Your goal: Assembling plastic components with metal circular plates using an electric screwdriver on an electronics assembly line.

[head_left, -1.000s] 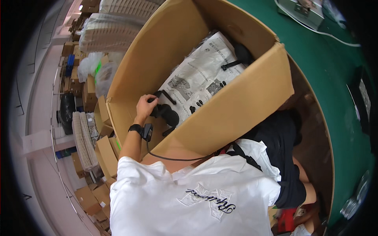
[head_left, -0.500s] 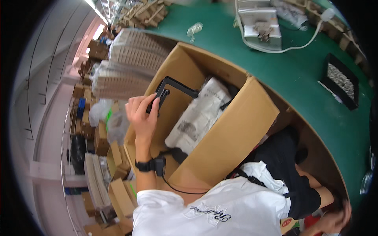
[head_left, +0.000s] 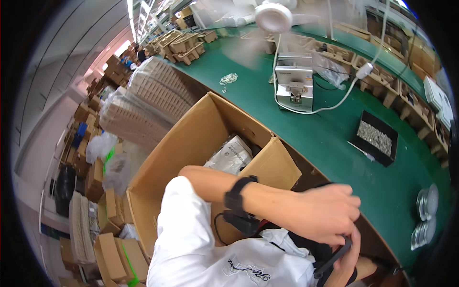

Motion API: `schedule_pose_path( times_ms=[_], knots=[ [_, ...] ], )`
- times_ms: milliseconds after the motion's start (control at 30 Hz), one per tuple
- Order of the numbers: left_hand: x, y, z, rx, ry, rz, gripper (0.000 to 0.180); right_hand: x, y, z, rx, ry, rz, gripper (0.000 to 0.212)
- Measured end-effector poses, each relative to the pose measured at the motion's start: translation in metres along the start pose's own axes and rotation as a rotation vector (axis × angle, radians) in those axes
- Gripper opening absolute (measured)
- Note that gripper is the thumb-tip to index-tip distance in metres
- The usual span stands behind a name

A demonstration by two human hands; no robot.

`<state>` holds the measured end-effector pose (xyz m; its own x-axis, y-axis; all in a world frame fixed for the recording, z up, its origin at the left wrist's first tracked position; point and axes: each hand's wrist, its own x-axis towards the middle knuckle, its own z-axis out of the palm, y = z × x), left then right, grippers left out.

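Note:
My left hand (head_left: 325, 210), with a black strap and small device at its wrist, reaches across to the right over the front of the cardboard box (head_left: 167, 148). Its fingers are curled down against my right hand (head_left: 352, 258) at the lower right. Between them is a slim black angled bracket (head_left: 331, 260); the fingers of both hands are closed on it, and part of it is hidden by them. Inside the box lies a printed whitish plastic bag (head_left: 231, 156); my left arm hides the near part of the box.
On the green table (head_left: 330, 138) stand a silver machine (head_left: 294, 86) with a white cable, a black tray (head_left: 367, 148) of small metal pieces and stacked round metal discs (head_left: 424, 215). Wrapped stacks of trays (head_left: 153, 91) and open cartons (head_left: 114, 258) stand at the left.
My left hand has lifted the bracket out from over the box and carried it right, down to my right hand. My right hand has come up to it. The view has shifted.

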<state>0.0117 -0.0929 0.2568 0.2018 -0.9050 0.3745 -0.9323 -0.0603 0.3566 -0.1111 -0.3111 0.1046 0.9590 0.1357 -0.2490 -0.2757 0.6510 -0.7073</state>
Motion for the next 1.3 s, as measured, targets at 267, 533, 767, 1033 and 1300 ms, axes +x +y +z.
schedule_pose_path(
  times_ms=[267,533,767,1033,1300],
  knots=[
    [0.054,-0.035,0.062,-0.228,0.087,-0.189,0.049,-0.010,0.015,-0.043,-0.293,0.668,-0.694,0.058],
    [0.092,-0.147,0.139,0.214,0.502,-0.314,0.034,0.044,-0.021,-0.046,-1.785,0.935,-0.879,0.029],
    [0.090,-0.126,0.125,0.117,0.522,-0.324,0.015,0.035,-0.024,-0.026,-1.777,0.806,-0.639,0.049],
    [0.062,-0.049,0.142,0.212,0.087,-0.386,0.091,0.034,-0.157,-0.076,-1.868,1.079,-0.983,0.067],
    [0.070,-0.063,0.172,0.186,0.166,-0.399,0.089,0.054,-0.173,-0.100,-2.123,1.051,-1.141,0.032]
  ],
)
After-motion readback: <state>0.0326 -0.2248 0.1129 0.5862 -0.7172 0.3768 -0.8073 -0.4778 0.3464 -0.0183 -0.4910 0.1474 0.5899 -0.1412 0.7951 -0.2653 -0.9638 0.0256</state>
